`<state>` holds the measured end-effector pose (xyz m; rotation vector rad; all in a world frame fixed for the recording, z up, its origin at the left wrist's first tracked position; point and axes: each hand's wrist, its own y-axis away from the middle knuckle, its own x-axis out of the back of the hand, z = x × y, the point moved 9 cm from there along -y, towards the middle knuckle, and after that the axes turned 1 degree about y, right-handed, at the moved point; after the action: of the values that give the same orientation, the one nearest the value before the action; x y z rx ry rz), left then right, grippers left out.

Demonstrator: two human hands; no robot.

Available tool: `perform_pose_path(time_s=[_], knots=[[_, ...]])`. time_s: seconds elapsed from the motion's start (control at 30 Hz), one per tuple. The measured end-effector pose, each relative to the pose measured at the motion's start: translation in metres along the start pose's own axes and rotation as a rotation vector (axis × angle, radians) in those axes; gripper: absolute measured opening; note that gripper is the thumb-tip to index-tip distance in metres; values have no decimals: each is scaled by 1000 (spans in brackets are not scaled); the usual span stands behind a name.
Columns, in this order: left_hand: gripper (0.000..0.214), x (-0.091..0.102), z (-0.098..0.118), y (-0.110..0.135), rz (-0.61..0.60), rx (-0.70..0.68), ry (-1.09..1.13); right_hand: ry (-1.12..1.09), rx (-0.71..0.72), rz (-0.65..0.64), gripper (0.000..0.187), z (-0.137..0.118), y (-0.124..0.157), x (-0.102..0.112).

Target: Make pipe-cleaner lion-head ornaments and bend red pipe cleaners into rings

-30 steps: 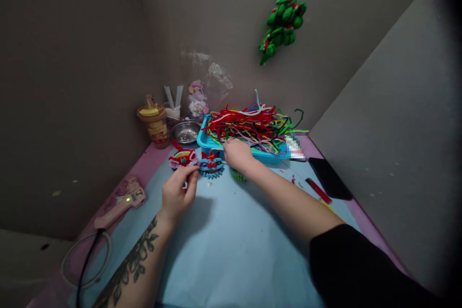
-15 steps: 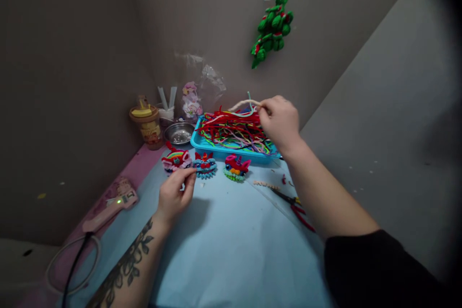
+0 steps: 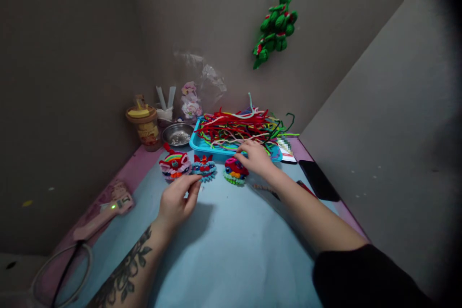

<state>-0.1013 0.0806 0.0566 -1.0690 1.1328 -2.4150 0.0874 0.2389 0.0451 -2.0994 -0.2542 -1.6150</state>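
Note:
My left hand (image 3: 180,197) is pinched, thumb to forefinger, just in front of a blue and red lion-head figure (image 3: 204,169) of fuzzy stems. Whatever lies between those fingertips is too small to make out. My right hand (image 3: 255,158) reaches over a red, orange and green lion-head figure (image 3: 236,171), its thumb and forefinger slightly apart at the top. Whether they touch it is unclear. A third figure, pink and red with a rainbow (image 3: 175,164), sits at the left. Behind them a blue tray (image 3: 216,155) holds many coloured pipe cleaners (image 3: 234,125).
At left lie a pink glue gun (image 3: 103,214) and its cable. A steel bowl (image 3: 177,134) and a lidded cup (image 3: 143,125) stand behind. On the right are a black phone (image 3: 318,180) and red-handled pliers (image 3: 306,188), partly hidden by my forearm. A green ornament (image 3: 276,29) hangs above.
My right hand has come down and left from above the tray to the third figure. The pale pipe cleaner it held no longer shows in it. My left hand stays pinched, nearly still.

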Motion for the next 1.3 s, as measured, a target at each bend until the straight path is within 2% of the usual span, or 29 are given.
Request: perform_pose_path(time_s=[0.17, 0.33, 0.47, 0.6, 0.7, 0.77, 0.9, 1.0, 1.1, 1.3], knots=[[17, -13, 7, 2, -89, -45, -13, 207, -64, -59, 36, -16, 4, -7], [16, -8, 2, 2, -76, -15, -10, 230, -128, -91, 39, -15, -1, -16], [15, -8, 3, 1, -84, -23, -4, 211, -124, -95, 39, -11, 2, -23], [14, -8, 8, 0, -78, -51, 0, 85, -84, -40, 30, -9, 1, -17], [14, -8, 7, -1, -80, -38, -6, -148, -54, 44, 23, -3, -3, -2], [14, -8, 7, -1, -80, -39, -7, -281, -54, 45, 19, 3, -8, 4], [13, -11, 8, 0, -89, -59, 2, -295, -9, -90, 10, 5, -20, 0], [14, -14, 7, 2, -112, -54, 5, -229, 17, -227, 19, 0, -29, -12], [15, -15, 6, 3, -127, -45, 12, -163, 28, -316, 21, -6, -35, -20], [15, -13, 10, 1, -112, -61, 6, -23, 17, -311, 12, -11, -44, -17]])
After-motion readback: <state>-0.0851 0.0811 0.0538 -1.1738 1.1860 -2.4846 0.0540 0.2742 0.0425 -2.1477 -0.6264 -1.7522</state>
